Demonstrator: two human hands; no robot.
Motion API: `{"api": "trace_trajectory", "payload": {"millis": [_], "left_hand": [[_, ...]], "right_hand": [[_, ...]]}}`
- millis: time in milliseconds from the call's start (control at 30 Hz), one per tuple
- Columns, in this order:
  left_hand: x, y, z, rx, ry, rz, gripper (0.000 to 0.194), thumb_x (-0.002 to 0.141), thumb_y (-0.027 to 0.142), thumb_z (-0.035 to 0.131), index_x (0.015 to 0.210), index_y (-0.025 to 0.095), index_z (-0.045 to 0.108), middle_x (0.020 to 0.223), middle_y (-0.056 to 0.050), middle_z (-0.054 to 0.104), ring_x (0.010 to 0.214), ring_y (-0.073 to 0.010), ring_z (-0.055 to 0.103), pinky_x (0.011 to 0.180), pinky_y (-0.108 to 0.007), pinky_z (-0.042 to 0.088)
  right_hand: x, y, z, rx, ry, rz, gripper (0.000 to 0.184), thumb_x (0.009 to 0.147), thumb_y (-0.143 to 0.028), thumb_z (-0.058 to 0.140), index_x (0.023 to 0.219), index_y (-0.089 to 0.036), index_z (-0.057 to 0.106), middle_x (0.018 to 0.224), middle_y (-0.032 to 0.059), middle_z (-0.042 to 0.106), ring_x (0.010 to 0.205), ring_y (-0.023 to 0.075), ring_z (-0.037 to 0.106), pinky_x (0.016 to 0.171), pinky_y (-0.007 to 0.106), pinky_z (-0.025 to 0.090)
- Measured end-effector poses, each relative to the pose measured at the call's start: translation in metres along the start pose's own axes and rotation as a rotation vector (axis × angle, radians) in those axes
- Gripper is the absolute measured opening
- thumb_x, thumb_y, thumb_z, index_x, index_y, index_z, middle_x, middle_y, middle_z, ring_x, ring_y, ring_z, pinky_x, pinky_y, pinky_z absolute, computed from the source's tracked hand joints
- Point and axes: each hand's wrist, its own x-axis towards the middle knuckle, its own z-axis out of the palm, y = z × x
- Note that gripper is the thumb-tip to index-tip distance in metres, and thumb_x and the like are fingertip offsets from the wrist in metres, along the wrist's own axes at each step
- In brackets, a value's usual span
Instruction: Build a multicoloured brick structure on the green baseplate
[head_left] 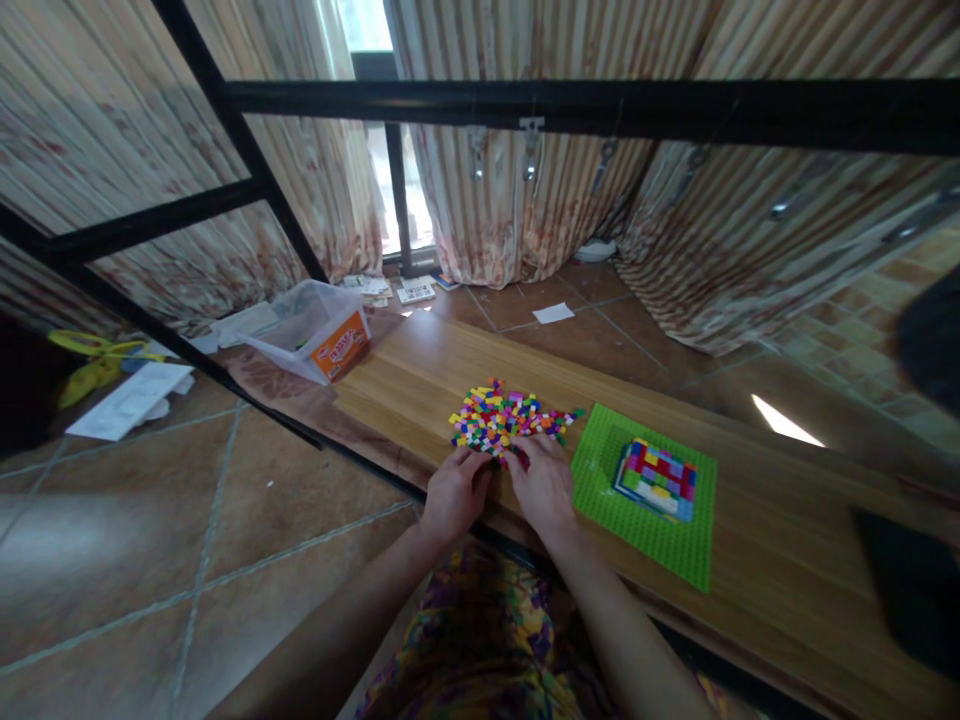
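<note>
A heap of small, many-coloured toy building bricks (495,412) lies loose on the wooden bench top. At its near edge, my left hand (454,494) rests with bent fingers drawn together. Just right of it, my right hand (543,486) reaches in, thumb and fingers pinched at the near side of the heap. Whatever sits between the fingertips of either hand is too small to make out. To the right of my right hand lies a green studded baseplate (596,470). A block of coloured bricks (660,478), several layers high, stands on it.
A clear plastic bin (289,335) with an orange label stands beyond the bench's left end. Black metal bars (450,98) cross above the bench (420,365). Papers (553,313) lie on the tiled floor before the curtains. A dark flat object (904,580) sits far right.
</note>
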Motion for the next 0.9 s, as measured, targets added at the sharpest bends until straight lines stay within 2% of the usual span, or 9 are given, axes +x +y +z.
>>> {"api": "trace_trajectory", "payload": {"millis": [200, 567, 733, 900], "left_hand": [[0.0, -0.001, 0.0, -0.015, 0.006, 0.005, 0.026, 0.085, 0.016, 0.053, 0.108, 0.022, 0.063, 0.102, -0.006, 0.063, 0.093, -0.0185, 0.061, 0.084, -0.032, 0.052], [0.001, 0.001, 0.0, -0.018, 0.02, 0.007, 0.025, 0.085, 0.017, 0.053, 0.106, 0.023, 0.064, 0.098, -0.006, 0.063, 0.091, -0.0187, 0.061, 0.082, -0.032, 0.053], [0.0, -0.002, 0.0, -0.009, 0.002, 0.015, 0.026, 0.086, 0.017, 0.051, 0.108, 0.024, 0.063, 0.1, -0.006, 0.063, 0.091, -0.0182, 0.062, 0.081, -0.03, 0.053], [0.0, -0.005, 0.001, 0.004, 0.018, 0.007, 0.026, 0.086, 0.017, 0.051, 0.108, 0.025, 0.063, 0.101, -0.005, 0.063, 0.093, -0.0178, 0.063, 0.081, -0.03, 0.053]], "right_hand": [[0.01, -0.001, 0.013, -0.08, 0.014, -0.005, 0.022, 0.089, -0.032, 0.051, 0.096, -0.021, 0.069, 0.094, 0.0097, 0.063, 0.095, 0.0251, 0.054, 0.087, 0.04, 0.042], [0.019, -0.004, 0.013, -0.112, 0.007, 0.004, 0.019, 0.089, -0.025, 0.049, 0.082, -0.022, 0.066, 0.088, 0.0095, 0.062, 0.09, 0.0251, 0.055, 0.082, 0.038, 0.043], [0.006, -0.012, -0.002, 0.063, 0.043, 0.023, 0.022, 0.093, -0.032, 0.044, 0.088, -0.021, 0.062, 0.088, 0.0076, 0.066, 0.086, 0.0227, 0.059, 0.079, 0.035, 0.045], [-0.023, -0.009, -0.024, 0.378, 0.009, 0.209, 0.022, 0.092, -0.038, 0.046, 0.092, -0.022, 0.062, 0.083, 0.0039, 0.07, 0.073, 0.0188, 0.066, 0.065, 0.029, 0.048]]}}
